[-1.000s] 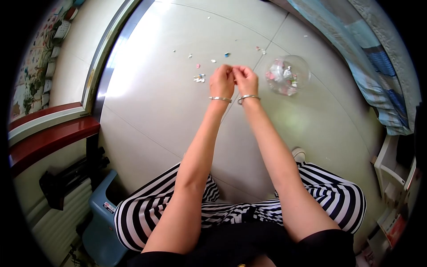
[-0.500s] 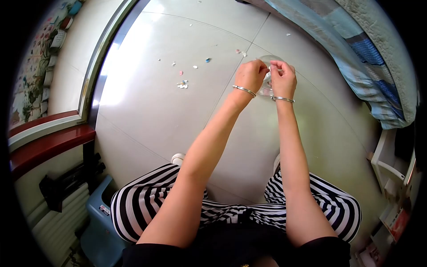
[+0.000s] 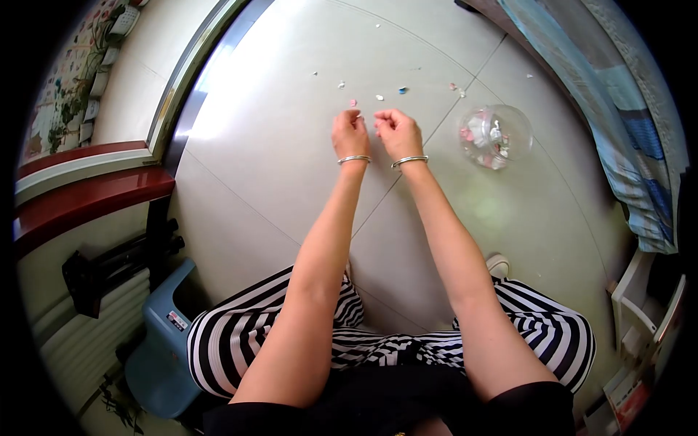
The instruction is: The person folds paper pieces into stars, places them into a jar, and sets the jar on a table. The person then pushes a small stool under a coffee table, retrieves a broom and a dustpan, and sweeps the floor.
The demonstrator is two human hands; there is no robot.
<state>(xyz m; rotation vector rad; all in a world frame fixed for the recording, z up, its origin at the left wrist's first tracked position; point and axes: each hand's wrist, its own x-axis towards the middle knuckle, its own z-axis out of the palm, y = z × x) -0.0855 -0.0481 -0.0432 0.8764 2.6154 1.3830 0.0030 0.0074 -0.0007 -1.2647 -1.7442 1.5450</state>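
My left hand is held low over the tiled floor, fingers loosely bent, thumb apart, and no object visible in it. Beside it my right hand has its index finger and thumb spaced apart, likewise with nothing visible between them. A pink piece lies just beyond my left fingertips, and a white piece beyond the right ones. Bits right under the fingers are mostly hidden. To the right stands a clear round bowl with small pink and white pieces inside.
More small bits lie farther off, including a blue piece and pinkish-white scraps. A blue curtain hangs at right. A blue plastic stool and a red sill are on the left, a white shelf at lower right.
Both hands have moved left from over the clear bowl to the loose pieces, and their fingers have loosened. The bowl is now uncovered. The camera view has shifted left.
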